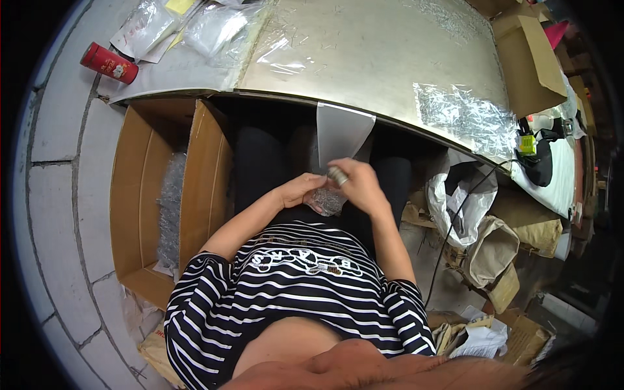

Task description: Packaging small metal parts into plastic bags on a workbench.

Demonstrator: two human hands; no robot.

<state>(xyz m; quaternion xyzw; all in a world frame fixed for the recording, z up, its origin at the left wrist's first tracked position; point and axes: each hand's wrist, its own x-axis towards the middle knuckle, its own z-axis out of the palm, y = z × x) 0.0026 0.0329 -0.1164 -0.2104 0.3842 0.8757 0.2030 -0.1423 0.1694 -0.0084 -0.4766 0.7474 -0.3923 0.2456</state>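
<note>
Both hands are together above my lap, close to the table edge. My left hand (pixel 303 190) is closed, its fingers around a bunch of clear, shiny plastic pieces (pixel 329 204) that shows beneath the hands. Right beside it, my right hand (pixel 361 187) is slightly blurred and bent inward, fingers curled, with a tan wrap (pixel 338 174) around a finger. Whatever the right fingertips pinch is too small or hidden to make out. A whitish translucent sheet (pixel 343 130) hangs from the table edge just beyond the hands.
A pale tabletop (pixel 364 52) carries a heap of thin clear pieces (pixel 465 120) and plastic bags (pixel 218 29). Left stand a cardboard box (pixel 146 130) holding clear pieces and a red tin (pixel 109 63). Right are a white bag (pixel 458 214), a black cable (pixel 455 221) and an open carton (pixel 530 68).
</note>
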